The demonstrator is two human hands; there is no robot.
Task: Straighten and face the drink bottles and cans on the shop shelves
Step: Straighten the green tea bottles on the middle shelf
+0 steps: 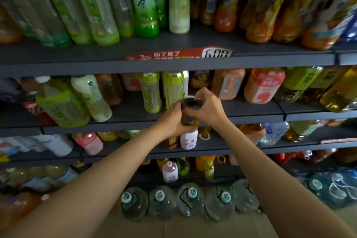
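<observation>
Both my hands hold one dark drink bottle (190,111) with a black cap, at the front edge of the second shelf (251,117). My left hand (173,121) grips its body from the left. My right hand (205,105) curls over its top from the right. Most of the bottle is hidden by my fingers. Just behind it stand two green tea bottles (172,87), upright. Further left on the same shelf, a large green bottle (59,105) and a pale bottle (92,97) lean to the left.
The top shelf (173,63) carries tall green and orange bottles and a red price tag (179,54). Orange and yellow bottles fill the right of the second shelf. Lower shelves hold small bottles; large water jugs (190,199) stand on the floor.
</observation>
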